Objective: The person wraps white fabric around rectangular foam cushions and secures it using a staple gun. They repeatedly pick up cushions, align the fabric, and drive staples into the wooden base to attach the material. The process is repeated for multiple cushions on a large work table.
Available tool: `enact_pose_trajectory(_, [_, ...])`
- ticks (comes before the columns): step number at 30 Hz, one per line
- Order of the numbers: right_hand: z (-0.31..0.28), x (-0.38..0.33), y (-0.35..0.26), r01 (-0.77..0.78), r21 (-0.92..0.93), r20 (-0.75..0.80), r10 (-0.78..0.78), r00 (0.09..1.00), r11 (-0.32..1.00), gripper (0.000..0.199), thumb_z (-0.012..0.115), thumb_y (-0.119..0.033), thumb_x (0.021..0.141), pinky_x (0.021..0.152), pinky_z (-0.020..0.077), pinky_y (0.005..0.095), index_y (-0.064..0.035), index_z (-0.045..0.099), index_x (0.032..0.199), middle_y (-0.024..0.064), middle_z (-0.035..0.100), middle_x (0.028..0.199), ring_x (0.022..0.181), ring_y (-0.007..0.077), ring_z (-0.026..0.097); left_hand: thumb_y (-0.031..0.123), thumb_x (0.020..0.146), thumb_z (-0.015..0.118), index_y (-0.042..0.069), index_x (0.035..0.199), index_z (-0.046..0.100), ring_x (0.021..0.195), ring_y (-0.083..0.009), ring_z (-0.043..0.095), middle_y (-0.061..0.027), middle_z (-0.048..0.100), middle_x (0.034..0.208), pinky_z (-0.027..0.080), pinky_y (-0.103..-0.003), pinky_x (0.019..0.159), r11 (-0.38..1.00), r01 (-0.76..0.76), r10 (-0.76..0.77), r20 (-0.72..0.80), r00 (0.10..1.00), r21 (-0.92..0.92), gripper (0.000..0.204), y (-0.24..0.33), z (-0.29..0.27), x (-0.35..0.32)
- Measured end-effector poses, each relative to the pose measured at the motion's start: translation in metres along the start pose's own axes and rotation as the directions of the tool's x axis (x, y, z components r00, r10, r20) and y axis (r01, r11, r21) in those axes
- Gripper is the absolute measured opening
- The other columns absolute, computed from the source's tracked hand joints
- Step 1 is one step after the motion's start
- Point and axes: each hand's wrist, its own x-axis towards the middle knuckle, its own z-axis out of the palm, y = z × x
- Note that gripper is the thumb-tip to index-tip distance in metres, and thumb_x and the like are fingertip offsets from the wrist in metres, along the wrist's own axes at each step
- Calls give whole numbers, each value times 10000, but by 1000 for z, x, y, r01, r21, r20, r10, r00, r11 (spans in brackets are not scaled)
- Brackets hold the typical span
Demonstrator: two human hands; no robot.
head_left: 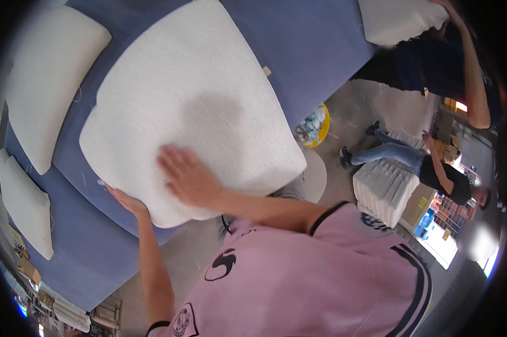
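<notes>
A large white cushion (191, 101) with rounded corners lies on a blue covered table (315, 45) in front of me. My right hand (189, 177) rests flat on its top near the close edge, fingers stretched out. At the cushion's near left edge is my left hand (129, 202), its fingers extended along the side; its thumb does not show clearly. A small pale tag (267, 71) sticks out from the cushion's right edge. A soft shadow falls across the middle of the cushion.
Two more white cushions (57, 78) (26, 205) lie on the table's left. A yellow bucket (324, 126) with scraps stands by its right edge. Top right, a co-worker's hand (447, 8) holds another white cushion (402, 22). Farther right, a person (413, 160) stands beside stacked white cushions (385, 185).
</notes>
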Motion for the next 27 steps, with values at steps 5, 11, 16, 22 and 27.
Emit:
enact_pose_trajectory(5, [152,70,-126,255,573,-145,-210,967,779,641,575,-255,980,1299,229,494,68,442,1517,261,369,1639,1545,419,313,505,1127,299,-6,1628,297,1548,-368,309,-212,313,1675,270,-495,1269,991,27,-27,0,1000,-133,715,-34,-17,3])
enact_pose_trajectory(11, [1,142,6,187,380,-430,-6,903,906,575,586,-247,1010,1279,196,563,-32,479,1532,247,333,1656,1564,405,252,464,1120,340,-8,1608,330,1519,-384,359,-233,323,1661,289,-501,1264,989,-15,22,47,999,-149,679,-28,22,8])
enact_pose_trajectory(16, [-156,65,191,-634,31,-405,590,699,773,676,467,-404,1088,1277,180,598,14,345,1604,274,308,1671,1561,470,243,431,1115,375,-10,1591,357,1494,-398,401,-250,332,1649,305,-507,1261,941,49,-21,87,996,-334,649,-22,25,-2])
enact_pose_trajectory(22, [-101,101,91,-289,-233,-352,196,915,929,750,517,-468,1042,1289,159,570,43,397,1577,309,252,1683,1590,438,196,354,1156,323,-96,1599,297,1549,-382,315,-286,289,1679,251,-446,1285,972,-154,148,49,988,177,633,-100,46,18])
enact_pose_trajectory(27, [51,130,-65,133,180,-37,-129,991,975,778,582,-487,1007,1311,131,519,-20,396,1602,272,237,1701,1597,400,203,515,1128,329,-39,1628,285,1507,-323,374,-232,340,1658,288,-445,1246,979,-5,27,102,994,-205,748,-5,-10,15])
